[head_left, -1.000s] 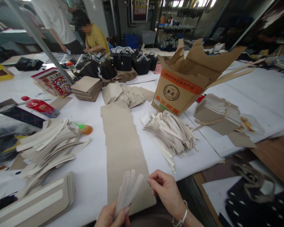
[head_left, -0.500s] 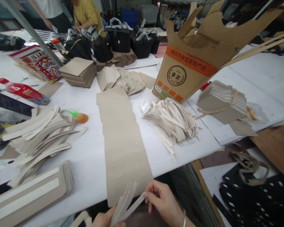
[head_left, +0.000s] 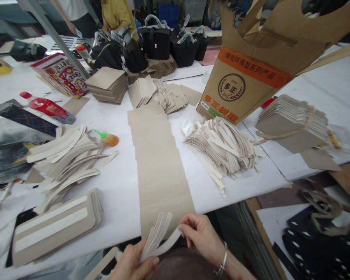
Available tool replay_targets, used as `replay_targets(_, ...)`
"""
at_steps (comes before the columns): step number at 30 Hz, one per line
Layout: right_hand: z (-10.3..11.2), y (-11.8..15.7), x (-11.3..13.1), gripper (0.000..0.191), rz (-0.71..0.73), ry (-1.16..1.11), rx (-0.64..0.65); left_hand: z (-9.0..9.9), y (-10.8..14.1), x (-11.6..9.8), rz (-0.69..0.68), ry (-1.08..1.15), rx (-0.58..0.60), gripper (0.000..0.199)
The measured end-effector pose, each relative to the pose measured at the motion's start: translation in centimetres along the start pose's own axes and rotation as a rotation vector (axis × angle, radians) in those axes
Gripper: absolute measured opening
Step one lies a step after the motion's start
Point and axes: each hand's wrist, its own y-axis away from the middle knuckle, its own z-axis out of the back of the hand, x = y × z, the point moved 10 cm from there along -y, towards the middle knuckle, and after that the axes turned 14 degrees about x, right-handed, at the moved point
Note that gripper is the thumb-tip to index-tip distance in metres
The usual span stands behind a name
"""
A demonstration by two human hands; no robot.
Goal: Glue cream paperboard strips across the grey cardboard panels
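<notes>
My left hand (head_left: 134,259) is closed around a small bundle of pale strips (head_left: 158,232), their free ends fanning upward at the table's front edge. Between thumb and fingertips, my right hand (head_left: 202,237) pinches the end of one strip (head_left: 170,242), which bends away from the bundle while its other end stays at the left hand. Just beyond both hands lies a long run of overlapping beige pieces (head_left: 160,167), flat on the white table. A heap of similar pale strips (head_left: 221,146) rests to the right of it.
Curved beige strips (head_left: 72,155) and stacked rounded panels (head_left: 55,229) lie at left, near a small orange bottle (head_left: 109,139). A cardboard box (head_left: 236,81) stands back right, beside banded panels (head_left: 291,122). Black handbags (head_left: 156,42) line the back, where people stand.
The view has shifted, so the table's things appear further right. The pinched strip now bends more, its held end a little higher; both hands keep their hold.
</notes>
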Motion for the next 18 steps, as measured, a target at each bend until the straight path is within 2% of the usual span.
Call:
replay_targets(3, 1.2, 0.1, -0.4, 0.02, 0.014, 0.006, -0.061, 0.4, -0.1, 1.9, -0.044, -0.022, 0.054, 0.037)
replay_targets(7, 2.1, -0.3, -2.6, 0.026, -0.03, -0.07, -0.033, 3.0, 0.0, 6.2, -0.011, 0.059, -0.03, 0.042)
replay_targets(10, 2.4, -1.1, -3.6, 0.029, -0.026, -0.165, -0.005, 4.4, -0.2, 8.3, 0.011, 0.162, -0.139, 0.042)
replay_targets(14, 3.8, -2.0, -4.5, 0.03, -0.011, -0.235, -0.064, 5.6, -1.2, 9.0, -0.011, 0.356, -0.3, 0.042)
replay_targets(18, 5.3, -2.6, -5.9, 0.036, -0.052, -0.209, -0.101, 6.4, -2.5, 9.0, -0.034, 0.384, -0.395, 0.045)
